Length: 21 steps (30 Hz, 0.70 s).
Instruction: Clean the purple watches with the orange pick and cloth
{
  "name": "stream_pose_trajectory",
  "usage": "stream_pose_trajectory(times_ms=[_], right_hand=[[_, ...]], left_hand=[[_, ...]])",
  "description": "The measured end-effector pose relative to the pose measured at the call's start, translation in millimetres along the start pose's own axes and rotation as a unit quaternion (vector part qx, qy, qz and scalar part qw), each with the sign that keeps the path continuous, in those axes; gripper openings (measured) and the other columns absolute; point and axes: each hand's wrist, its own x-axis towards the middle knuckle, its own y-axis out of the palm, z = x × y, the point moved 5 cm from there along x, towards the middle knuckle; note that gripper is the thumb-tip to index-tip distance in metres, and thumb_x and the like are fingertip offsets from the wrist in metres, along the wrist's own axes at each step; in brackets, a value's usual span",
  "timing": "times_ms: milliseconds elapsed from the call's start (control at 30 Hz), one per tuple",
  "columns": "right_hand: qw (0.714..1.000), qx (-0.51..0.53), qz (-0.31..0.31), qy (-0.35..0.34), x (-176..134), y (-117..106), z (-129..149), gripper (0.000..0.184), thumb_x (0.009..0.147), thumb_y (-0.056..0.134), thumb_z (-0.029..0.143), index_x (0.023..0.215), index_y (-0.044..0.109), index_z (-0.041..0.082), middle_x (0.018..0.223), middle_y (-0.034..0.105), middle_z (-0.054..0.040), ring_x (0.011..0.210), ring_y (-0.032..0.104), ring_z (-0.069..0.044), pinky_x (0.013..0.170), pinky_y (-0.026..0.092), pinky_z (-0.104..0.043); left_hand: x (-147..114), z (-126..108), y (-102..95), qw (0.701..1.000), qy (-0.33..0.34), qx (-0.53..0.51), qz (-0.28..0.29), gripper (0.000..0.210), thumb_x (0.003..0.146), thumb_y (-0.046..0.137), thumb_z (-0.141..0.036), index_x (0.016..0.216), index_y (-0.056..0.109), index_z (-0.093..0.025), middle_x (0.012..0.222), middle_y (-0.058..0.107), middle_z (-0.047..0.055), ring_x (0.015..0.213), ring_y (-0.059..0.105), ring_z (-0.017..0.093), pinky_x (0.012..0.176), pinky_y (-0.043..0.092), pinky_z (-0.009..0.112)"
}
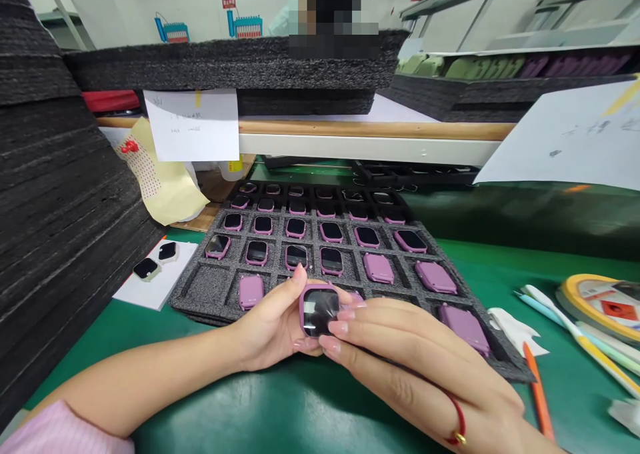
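A purple-framed smartwatch case (321, 311) with a glossy black screen is held up just in front of the foam tray (200, 291). My left hand (275, 327) grips it, thumb at its upper left edge and fingers beneath. From the right, the long fingers of my right hand (420, 347) press their tips on the screen's right edge; the thumb of that hand is hidden. More purple watch cases fill the tray's compartments: several show dark screens, such as one watch (331, 232), while others lie back up, such as one case (379, 268).
On the left, two pale watches (146, 269) lie on a white card (163, 287) beside tall stacked black foam (60, 227). To the right are yellow tape (575, 301), a toothbrush (580, 337), an orange stick (539, 394) and crumpled tissue (517, 327). A shelf (375, 149) spans the back.
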Motion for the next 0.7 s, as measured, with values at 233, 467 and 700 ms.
stream_pose_trajectory(times_ms=[233,467,700], right_hand=[[0.99,-0.098,-0.015,-0.103,6,7,5,0.04,0.089,0.068,0.008,0.124,0.067,0.027,0.1,0.081,-0.0018,0.094,0.075,-0.022,0.088,0.063,-0.039],[0.998,-0.062,-0.01,0.025,12,20,-5,0.052,0.09,0.075,0.034,0.136,0.054,0.023,0.077,0.064,0.001,0.069,0.061,-0.017,0.065,0.054,-0.034],[0.998,-0.016,-0.031,0.048,13,12,-8,0.053,0.083,0.082,0.03,0.128,0.055,0.027,0.1,0.074,-0.0034,0.084,0.069,-0.02,0.079,0.056,-0.037]], left_hand=[[0,1,0.3,1.0,0.014,-0.001,-0.016,0.053,0.081,0.071,-0.065,0.088,0.071,-0.013,0.069,0.053,-0.001,0.047,0.038,0.005,0.042,0.021,0.019],[-2,4,1.8,0.99,0.071,0.116,-0.031,0.057,0.077,0.07,-0.071,0.083,0.061,-0.015,0.066,0.055,-0.003,0.045,0.036,0.005,0.039,0.021,0.019],[-1,1,0.1,0.997,0.049,0.036,-0.047,0.052,0.083,0.066,-0.067,0.08,0.058,-0.016,0.074,0.068,0.002,0.038,0.037,0.002,0.034,0.017,0.018]])
